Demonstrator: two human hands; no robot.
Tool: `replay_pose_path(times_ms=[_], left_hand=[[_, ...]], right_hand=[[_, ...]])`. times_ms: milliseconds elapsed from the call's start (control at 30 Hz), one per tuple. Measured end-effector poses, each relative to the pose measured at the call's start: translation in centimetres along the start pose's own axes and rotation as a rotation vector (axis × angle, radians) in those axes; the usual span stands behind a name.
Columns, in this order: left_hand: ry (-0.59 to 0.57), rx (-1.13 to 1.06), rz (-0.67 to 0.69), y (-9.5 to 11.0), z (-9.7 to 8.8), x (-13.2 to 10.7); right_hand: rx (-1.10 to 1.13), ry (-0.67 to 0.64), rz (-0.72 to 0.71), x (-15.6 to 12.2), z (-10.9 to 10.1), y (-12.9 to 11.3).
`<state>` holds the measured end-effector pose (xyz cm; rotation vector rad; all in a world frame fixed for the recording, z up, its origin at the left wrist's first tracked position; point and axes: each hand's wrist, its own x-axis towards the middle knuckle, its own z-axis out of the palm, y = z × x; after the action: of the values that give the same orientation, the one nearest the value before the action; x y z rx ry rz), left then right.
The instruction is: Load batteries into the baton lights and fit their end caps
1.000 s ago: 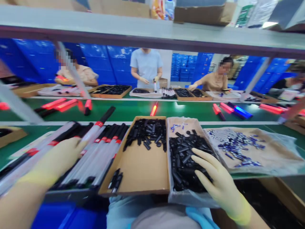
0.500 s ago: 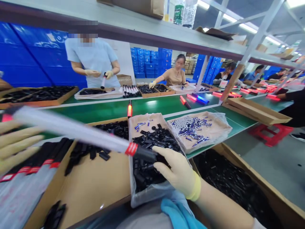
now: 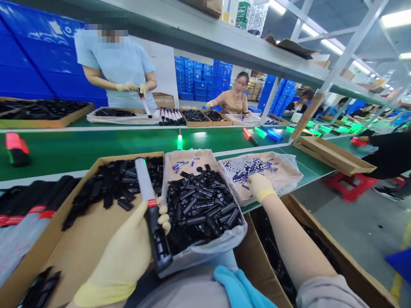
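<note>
While the left hand grips one baton, the right hand, grip unclear, is at one battery tray.

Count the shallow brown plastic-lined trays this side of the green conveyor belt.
2: one tray heaped with black plastic parts, right of the cream-gloved left hand; another tray holding blue-silver cylinders, partly under the gloved right hand. Others may be hidden.

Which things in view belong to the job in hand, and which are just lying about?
Part of the job:
stick, held in the left hand
batteries, with the right hand at them
probably the black parts between the hands

Apparently just lying about:
green-labelled bottle
red stool
cardboard piece on the shelf
</note>
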<state>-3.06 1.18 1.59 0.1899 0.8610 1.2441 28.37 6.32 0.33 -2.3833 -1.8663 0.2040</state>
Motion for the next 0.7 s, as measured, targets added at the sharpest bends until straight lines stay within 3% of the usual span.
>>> replay_pose_path(times_ms=[67,167,267,367,467,567,700], left_hand=[[-0.064,0.027,0.004,-0.6,0.0,-0.1],[-0.093,-0.009,0.018,-1.6,0.5,-0.6],[-0.079,-0.042,0.074,-2.2,1.0,-1.1],[-0.072,-0.052,0.118,-2.5,1.2,-1.3],[-0.058,-0.061,0.134,-2.6,1.2,-1.5],[-0.054,-0.060,0.166,-2.5,0.9,-1.9],[-0.051,-0.058,0.203,-2.3,0.6,-2.5]], right_hand=[[-0.046,-0.065,0.040,1.9,0.6,1.7],[-0.051,-0.076,0.025,2.0,1.0,1.5],[0.016,-0.019,-0.081,-1.1,0.4,-1.2],[0.387,0.074,-0.413,-6.4,-0.1,-5.1],[0.767,0.069,-0.707,-11.3,0.3,-8.8],[0.765,0.059,-0.739,-13.6,0.9,-10.9],[0.582,0.092,-0.849,-13.9,1.3,-11.7]])
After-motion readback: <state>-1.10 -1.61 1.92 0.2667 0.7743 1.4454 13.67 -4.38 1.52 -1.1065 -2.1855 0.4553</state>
